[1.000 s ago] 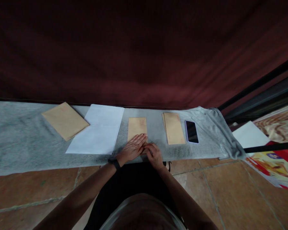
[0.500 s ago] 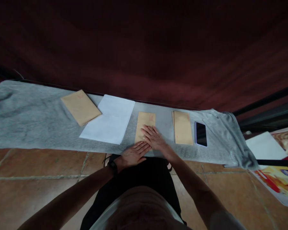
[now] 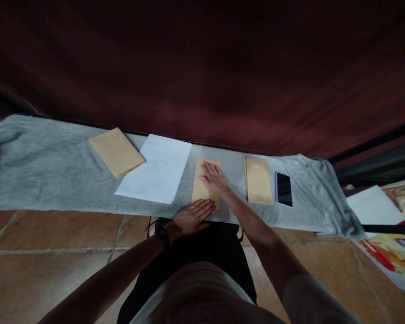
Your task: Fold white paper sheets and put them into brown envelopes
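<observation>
A brown paper envelope [image 3: 200,186] lies upright in front of me on the grey cloth. My right hand [image 3: 215,177] rests flat on its upper part, fingers stretched out. Across the envelope's lower end lies my left hand [image 3: 193,217], open with its fingers extended and a dark band on the wrist. Parts of the envelope are hidden beneath both hands. To the left are a stack of white paper sheets [image 3: 158,168] and a tilted pile of brown envelopes [image 3: 116,152], which overlaps the sheets' edge.
More brown envelopes [image 3: 259,181] lie stacked to the right, beside a phone [image 3: 284,189] with a dark screen. Grey cloth [image 3: 54,166] covers the narrow bench, with a dark red curtain [image 3: 202,81] behind. A colourful printed box [image 3: 391,258] stands at the far right.
My right hand has slid up the envelope, away from my left hand, to its upper part. My left hand stays at the lower end.
</observation>
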The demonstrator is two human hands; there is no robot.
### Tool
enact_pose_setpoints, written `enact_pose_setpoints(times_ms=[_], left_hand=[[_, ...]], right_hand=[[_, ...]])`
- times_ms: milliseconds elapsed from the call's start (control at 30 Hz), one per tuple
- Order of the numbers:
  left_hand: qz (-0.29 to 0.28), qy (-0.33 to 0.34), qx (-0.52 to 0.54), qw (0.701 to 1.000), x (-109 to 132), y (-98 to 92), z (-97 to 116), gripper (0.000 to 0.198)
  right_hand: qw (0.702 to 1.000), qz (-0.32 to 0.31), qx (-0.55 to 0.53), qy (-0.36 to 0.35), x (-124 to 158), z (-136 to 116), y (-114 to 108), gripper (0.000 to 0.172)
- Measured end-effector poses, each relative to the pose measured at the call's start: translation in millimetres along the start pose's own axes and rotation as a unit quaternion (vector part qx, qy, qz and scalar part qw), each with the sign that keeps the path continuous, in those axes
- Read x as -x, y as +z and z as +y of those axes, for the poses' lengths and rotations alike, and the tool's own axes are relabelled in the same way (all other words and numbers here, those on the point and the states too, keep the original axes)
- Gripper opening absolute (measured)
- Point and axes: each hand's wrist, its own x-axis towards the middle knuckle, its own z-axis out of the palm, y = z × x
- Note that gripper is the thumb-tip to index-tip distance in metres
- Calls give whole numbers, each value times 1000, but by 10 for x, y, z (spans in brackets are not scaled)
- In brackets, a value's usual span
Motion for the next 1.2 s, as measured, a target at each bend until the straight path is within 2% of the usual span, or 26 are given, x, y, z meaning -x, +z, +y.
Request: enact_pose_setpoints(times_ms=[233, 367, 467, 533, 633, 800, 933, 1067, 1200], left_hand=[[88, 14, -25, 996, 18, 43, -18, 47], [93, 4, -21, 995, 36, 52, -9, 35], [92, 8, -19, 996, 46, 70, -20, 30], [98, 10, -25, 995, 45, 77, -32, 31], [105, 23, -40, 993, 32, 68, -47, 38], [113, 37, -42, 992, 13, 37, -64, 44], [112, 46, -32, 992, 15, 18, -67, 47], [118, 43, -35, 991, 21, 16, -62, 46], [129, 35, -33, 990, 22, 35, -58, 43]], right_hand=[[996, 15, -31, -78, 517, -192, 34, 56], [990, 26, -69, -116, 867, -303, 55, 48], [988, 19, -89, -121, 995, -312, 80, 47], [989, 11, -85, -124, 965, -272, 81, 47], [991, 20, -67, -110, 761, -180, 53, 49], [999, 33, -20, -7, 277, -76, -27, 52], [998, 23, -8, 55, 42, -47, -77, 56], [998, 16, -5, 63, 59, -43, -61, 59], [999, 22, 2, 33, 293, -66, 18, 59]])
